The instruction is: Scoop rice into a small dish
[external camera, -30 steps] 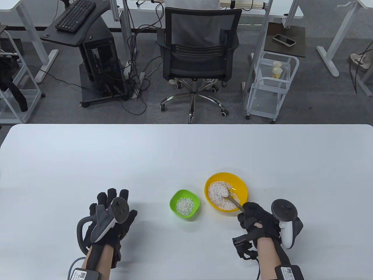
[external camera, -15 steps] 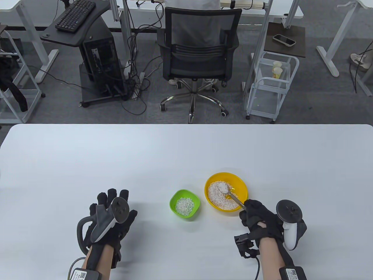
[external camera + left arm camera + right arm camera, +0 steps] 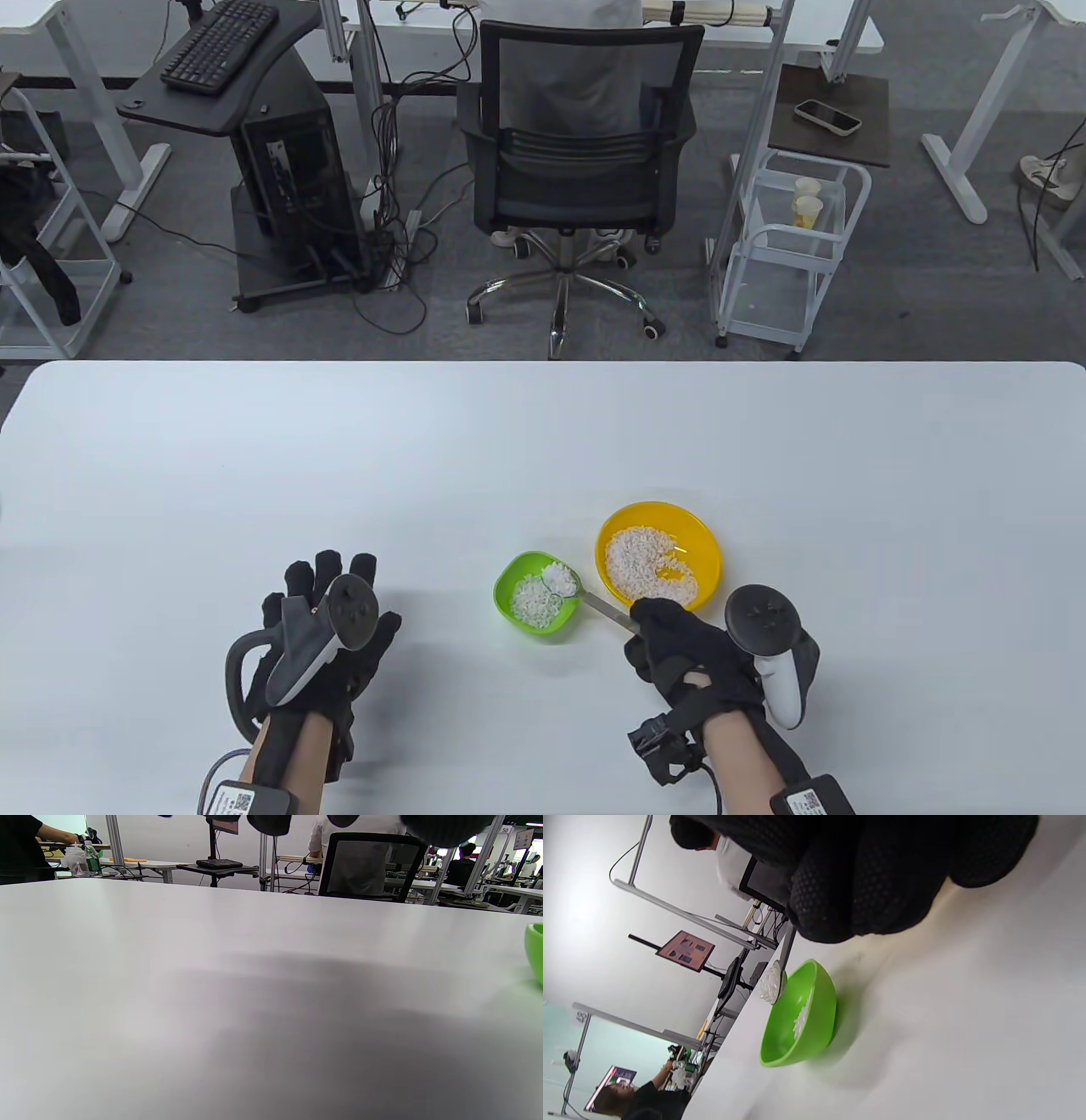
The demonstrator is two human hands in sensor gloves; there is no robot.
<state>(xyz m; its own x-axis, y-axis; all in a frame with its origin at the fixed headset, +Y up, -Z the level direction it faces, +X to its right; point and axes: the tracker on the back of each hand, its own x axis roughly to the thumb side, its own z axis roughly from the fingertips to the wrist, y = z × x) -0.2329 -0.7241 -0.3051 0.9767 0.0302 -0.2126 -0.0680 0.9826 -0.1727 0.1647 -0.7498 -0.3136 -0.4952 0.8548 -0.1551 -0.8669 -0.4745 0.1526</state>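
**Loaded spoon hanging over the green dish**

A white table [image 3: 543, 441] is filling the lower part of the table view, with the room lying beyond its far edge: a black mesh office chair [image 3: 585, 153] with someone in a light top sitting in it, a dark computer stand [image 3: 288, 187] carrying a keyboard [image 3: 219, 44], and a white wire cart [image 3: 793, 246] with paper cups [image 3: 806, 202] beside a small side table bearing a phone [image 3: 827, 117]. None of this is reaching the working area.

On the table, a yellow bowl [image 3: 704, 552] is sitting near the right hand, holding a spread of rice [image 3: 636, 560]. Just beside it on the left, apart from it, the small green dish [image 3: 509, 586] is standing upright with a little rice of its own.

The right hand [image 3: 687, 662] is curling its fingers around the handle of a metal spoon [image 3: 585, 598]. The spoon's bowl, heaped with rice, is hovering above the dish's right inner side; the right wrist view shows it level with the rim.

The left hand [image 3: 327, 632] is lying flat on the table well to the left, fingers spread and holding nothing. Its tracker is covering most of the palm area.
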